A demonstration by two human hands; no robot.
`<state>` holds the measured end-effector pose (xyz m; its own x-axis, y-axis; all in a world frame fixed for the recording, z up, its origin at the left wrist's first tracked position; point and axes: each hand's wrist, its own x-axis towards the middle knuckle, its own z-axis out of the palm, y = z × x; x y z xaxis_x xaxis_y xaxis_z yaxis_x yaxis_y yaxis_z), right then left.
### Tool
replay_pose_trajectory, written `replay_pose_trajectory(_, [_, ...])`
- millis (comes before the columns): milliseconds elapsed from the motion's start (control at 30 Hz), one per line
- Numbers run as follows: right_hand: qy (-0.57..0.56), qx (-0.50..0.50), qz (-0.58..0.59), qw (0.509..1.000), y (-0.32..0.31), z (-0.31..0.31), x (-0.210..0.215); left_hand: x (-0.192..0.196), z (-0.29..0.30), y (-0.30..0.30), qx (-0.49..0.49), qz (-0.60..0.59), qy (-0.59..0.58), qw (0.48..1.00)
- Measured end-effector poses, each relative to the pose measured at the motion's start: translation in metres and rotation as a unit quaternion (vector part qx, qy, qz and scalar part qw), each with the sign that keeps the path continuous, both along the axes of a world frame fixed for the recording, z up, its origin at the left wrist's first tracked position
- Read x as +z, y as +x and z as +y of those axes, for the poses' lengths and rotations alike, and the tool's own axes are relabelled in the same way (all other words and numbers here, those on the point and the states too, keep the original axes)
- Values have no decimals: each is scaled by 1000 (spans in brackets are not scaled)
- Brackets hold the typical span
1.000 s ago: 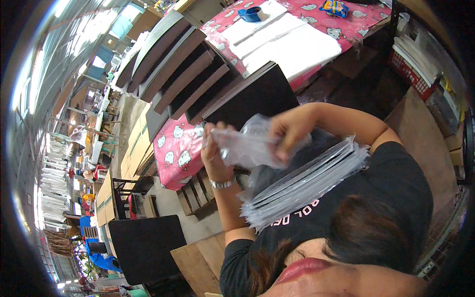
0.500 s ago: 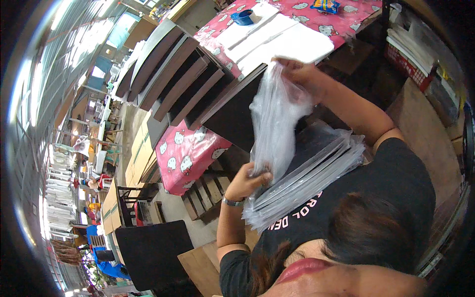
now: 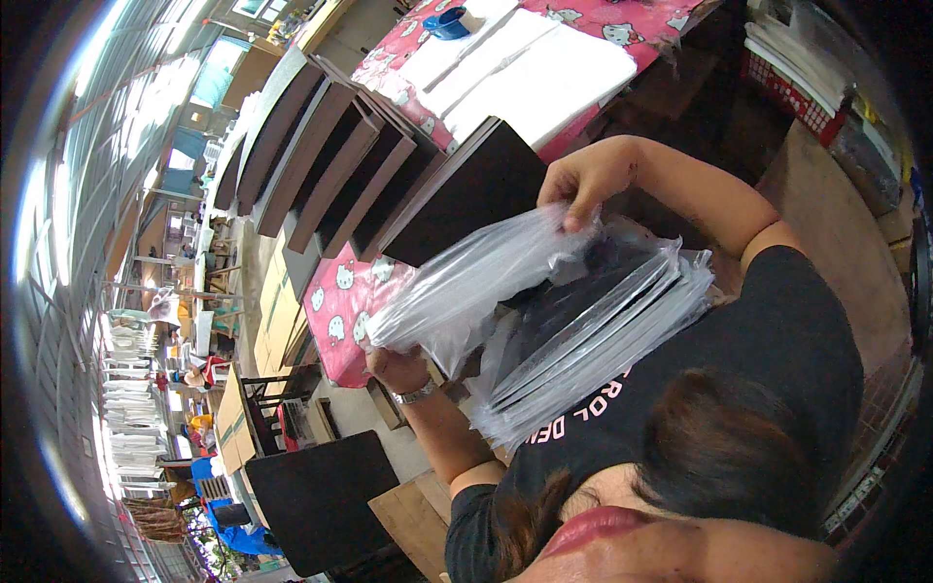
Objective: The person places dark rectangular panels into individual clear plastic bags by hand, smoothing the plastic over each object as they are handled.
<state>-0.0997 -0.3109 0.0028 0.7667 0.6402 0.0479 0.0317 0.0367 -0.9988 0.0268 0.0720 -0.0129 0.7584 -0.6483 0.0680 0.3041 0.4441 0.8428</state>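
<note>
A clear plastic bag (image 3: pixel 466 277) is stretched slantwise between my two hands. My left hand (image 3: pixel 397 369), with a metal watch at its wrist, is closed on the bag's lower left end. At the other end, the fingers of my right hand (image 3: pixel 588 185) pinch the gathered plastic. Close to my chest lies a stack of folded clear plastic sleeves (image 3: pixel 603 340), just below the stretched bag. Beyond the bag stand several thick dark boards (image 3: pixel 466 194) with grey-brown edges, leaning in a row.
A pink patterned cloth (image 3: pixel 622 34) covers the far table, bearing white sheets (image 3: pixel 554 73) and a blue cup (image 3: pixel 447 23). A red basket (image 3: pixel 812 107) stands at far right. Lower left are a black panel (image 3: pixel 321 496) and cardboard (image 3: pixel 418 520).
The bag has swung from nearly upright to a flatter slant. My left hand has moved left and my right hand nearer; both still grip the plastic.
</note>
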Motion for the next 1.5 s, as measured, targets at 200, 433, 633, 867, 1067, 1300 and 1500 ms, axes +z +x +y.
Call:
replay_pose_trajectory(200, [372, -209, -41, 904, 19, -20, 2, -39, -7, 11, -20, -31, 28, 999])
replay_pose_trajectory(433, [-44, -463, -239, 852, 32, -13, 15, -4, -44, 53, 202, -185, 167, 947])
replay_pose_trajectory(633, [-208, -560, -405, 692, 0, 22, -5, 23, -77, 14, 329, -357, 280, 828])
replay_pose_trajectory(867, [196, -305, 64, 930, -15, -26, -27, 14, -28, 50, -38, -118, 376, 918])
replay_pose_trajectory(1067, [238, -336, 290, 864, -8, -37, -225, -150, 22, 44, -157, -30, 496, 854])
replay_pose_trajectory(1300, [-201, -350, 128, 906, -9, -22, -130, -192, 69, -9, 33, -80, 582, 809])
replay_pose_trajectory(1500, [-184, 5, 38, 982, 0, 22, -142, -66, 13, 37, 44, -191, 339, 920])
